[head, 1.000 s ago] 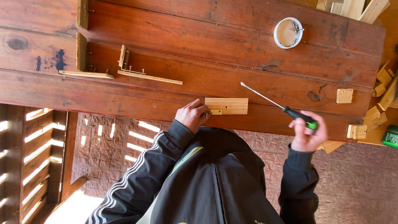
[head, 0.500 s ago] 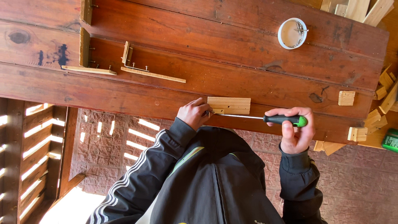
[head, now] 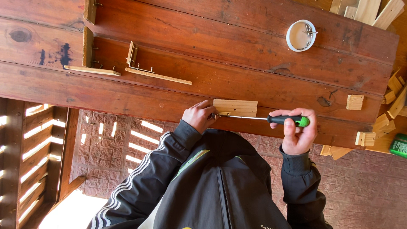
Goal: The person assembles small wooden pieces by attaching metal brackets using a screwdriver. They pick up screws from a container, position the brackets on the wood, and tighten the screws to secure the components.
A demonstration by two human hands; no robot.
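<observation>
A pale wooden block (head: 235, 107) lies at the near edge of a dark red-brown plank table (head: 237, 59). My left hand (head: 199, 116) pinches the block's left end and steadies it. My right hand (head: 296, 135) grips the black and green handle of a screwdriver (head: 271, 119). The thin shaft lies flat along the block's near side, and its tip reaches my left fingertips at the block's left end.
A white round tub (head: 301, 35) holding screws stands at the far right. Thin wood strips with nails (head: 157, 76) lie on the left. Small wood blocks (head: 355, 101) and scraps (head: 394, 97) sit at the right end, beside a green container (head: 399, 145). Paving lies below.
My right hand swung the screwdriver down from a raised slant to level along the block, its tip meeting my left fingers. The block and my left hand stayed in place.
</observation>
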